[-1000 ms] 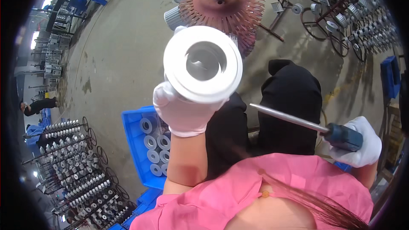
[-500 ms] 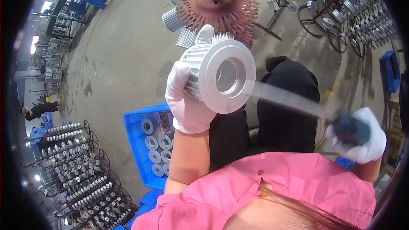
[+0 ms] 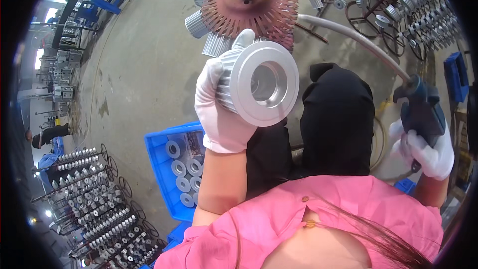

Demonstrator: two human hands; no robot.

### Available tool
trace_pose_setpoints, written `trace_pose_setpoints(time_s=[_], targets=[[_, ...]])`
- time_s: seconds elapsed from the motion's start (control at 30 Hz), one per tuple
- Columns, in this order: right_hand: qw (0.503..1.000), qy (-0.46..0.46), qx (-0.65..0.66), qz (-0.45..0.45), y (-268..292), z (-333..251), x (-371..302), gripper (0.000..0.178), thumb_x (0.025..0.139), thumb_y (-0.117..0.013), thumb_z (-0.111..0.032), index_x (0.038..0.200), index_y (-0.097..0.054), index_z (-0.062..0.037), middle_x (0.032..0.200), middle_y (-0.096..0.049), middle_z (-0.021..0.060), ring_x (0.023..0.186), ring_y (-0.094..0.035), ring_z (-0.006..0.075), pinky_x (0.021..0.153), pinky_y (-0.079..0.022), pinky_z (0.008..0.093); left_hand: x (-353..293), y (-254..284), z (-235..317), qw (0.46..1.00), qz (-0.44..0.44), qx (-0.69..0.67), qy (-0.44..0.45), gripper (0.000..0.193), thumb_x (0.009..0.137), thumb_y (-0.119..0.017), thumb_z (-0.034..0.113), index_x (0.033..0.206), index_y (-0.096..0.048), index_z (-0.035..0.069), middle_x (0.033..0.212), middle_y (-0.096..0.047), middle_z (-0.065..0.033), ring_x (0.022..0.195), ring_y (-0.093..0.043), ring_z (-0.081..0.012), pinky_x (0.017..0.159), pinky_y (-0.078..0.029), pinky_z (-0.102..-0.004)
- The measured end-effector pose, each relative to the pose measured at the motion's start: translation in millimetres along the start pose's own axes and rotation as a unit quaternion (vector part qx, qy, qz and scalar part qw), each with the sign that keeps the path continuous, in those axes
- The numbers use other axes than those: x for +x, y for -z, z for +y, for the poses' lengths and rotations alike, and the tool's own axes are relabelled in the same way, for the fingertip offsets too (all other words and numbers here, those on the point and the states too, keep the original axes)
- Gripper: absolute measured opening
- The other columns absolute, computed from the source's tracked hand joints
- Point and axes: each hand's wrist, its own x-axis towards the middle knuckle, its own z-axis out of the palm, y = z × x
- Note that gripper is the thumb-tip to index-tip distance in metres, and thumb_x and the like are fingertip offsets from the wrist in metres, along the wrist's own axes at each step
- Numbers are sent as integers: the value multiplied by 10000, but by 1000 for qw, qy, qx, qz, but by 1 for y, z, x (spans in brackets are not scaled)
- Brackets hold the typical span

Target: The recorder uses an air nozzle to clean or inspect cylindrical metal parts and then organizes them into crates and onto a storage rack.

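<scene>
My left hand (image 3: 219, 114), in a white glove, grips a silver toothed pulley (image 3: 242, 82) from its left side. The thumb rests along the top, and the pulley's flanged face and round bore are turned up toward me. Off to the right, my right hand (image 3: 433, 157), also gloved in white, is wrapped round the handle of a dark teal air blow gun (image 3: 422, 112). Its long pale tube (image 3: 361, 39) arcs to the upper left, ending near the edge of a reddish slotted disc (image 3: 254, 12), apart from the pulley.
Several silver pulleys (image 3: 217, 45) sit round the disc's left edge. A blue crate (image 3: 162, 172) with several ringed parts stands at lower left. Racks of silver parts (image 3: 94, 204) fill the left, with more racks (image 3: 398, 7) at upper right. A person (image 3: 52, 133) is at far left.
My right hand has tilted the blow gun upward. Its tube has swung from beside the pulley's face to the disc's edge. The pulley has shifted slightly upward in the picture.
</scene>
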Motion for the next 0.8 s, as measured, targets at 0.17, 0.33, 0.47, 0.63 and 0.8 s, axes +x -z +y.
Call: trace_pose_setpoints(time_s=[0.17, 0.33, 0.47, 0.63, 0.8], targets=[[989, 99, -99, 52, 2, 9, -6, 115, 606, -631, -4, 716, -603, -26, 672, -595, 69, 553, -561, 146, 507, -419, 240, -1, -11, 2, 998, 27, 49, -3, 660, 873, -389, 419, 1308, -247, -56, 1269, -407, -208, 1106, -460, -342, 955, -348, -475], [999, -21, 23, 39, 3, 10, -7, 322, 596, -657, -6, 881, -508, 19, 806, -616, 89, 722, -586, 132, 627, -446, 243, -1, -10, 3, 999, 24, 43, -13, 667, 880, -299, 487, 1306, -277, -25, 1270, -408, -192, 1052, -479, -349, 895, -389, -489], [983, 29, -137, -117, 11, 8, -1, 373, 586, -594, -48, 942, -513, 24, 753, -595, 82, 585, -556, 130, 542, -435, 247, 0, -12, 4, 995, 49, 87, 1, 666, 882, -277, 498, 1304, -287, -17, 1219, -449, -185, 998, -496, -348, 826, -428, -489], [986, -51, -120, -108, 24, -11, 1, 467, 586, -583, -56, 1029, -466, 35, 775, -592, 131, 572, -563, 157, 551, -448, 255, 2, -10, 5, 996, 49, 69, 0, 670, 882, -261, 506, 1298, -297, -18, 1187, -468, -180, 979, -498, -359, 796, -443, -477], [992, 8, -109, -60, 8, 10, -1, 190, 579, -647, -43, 750, -568, -23, 710, -608, 99, 597, -577, 151, 554, -441, 250, -5, -15, 6, 993, 77, 83, -41, 667, 884, -248, 509, 1291, -306, -16, 1248, -430, -165, 989, -492, -353, 823, -433, -468]])
